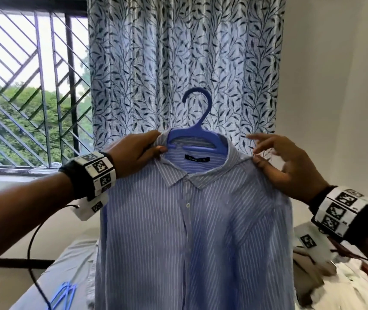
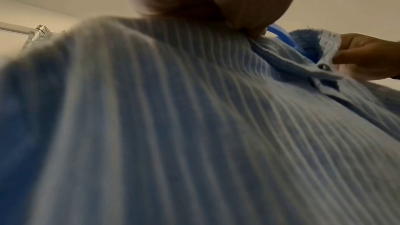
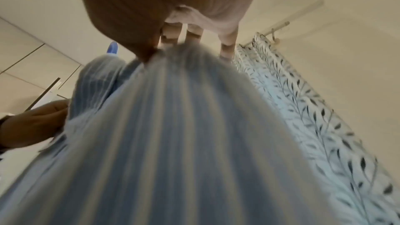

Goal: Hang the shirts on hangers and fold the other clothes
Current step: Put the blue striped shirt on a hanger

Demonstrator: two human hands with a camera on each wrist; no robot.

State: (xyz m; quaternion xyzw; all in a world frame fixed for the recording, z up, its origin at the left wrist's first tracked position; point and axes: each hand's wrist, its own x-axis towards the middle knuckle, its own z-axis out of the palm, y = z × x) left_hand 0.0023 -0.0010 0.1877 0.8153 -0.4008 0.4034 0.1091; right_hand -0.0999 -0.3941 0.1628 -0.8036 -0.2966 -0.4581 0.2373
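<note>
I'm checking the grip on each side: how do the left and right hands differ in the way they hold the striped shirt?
The left hand grips the striped shirt at the collar beside the blue hanger; the right hand holds it further out, at the shoulder. The left hand's fingers curl round the cloth, while the right hand pinches with its thumb and its other fingers spread. Both hold the shirt up in the air.

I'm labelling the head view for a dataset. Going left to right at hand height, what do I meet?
Window grille → left hand → hanger → right hand → wall.
</note>
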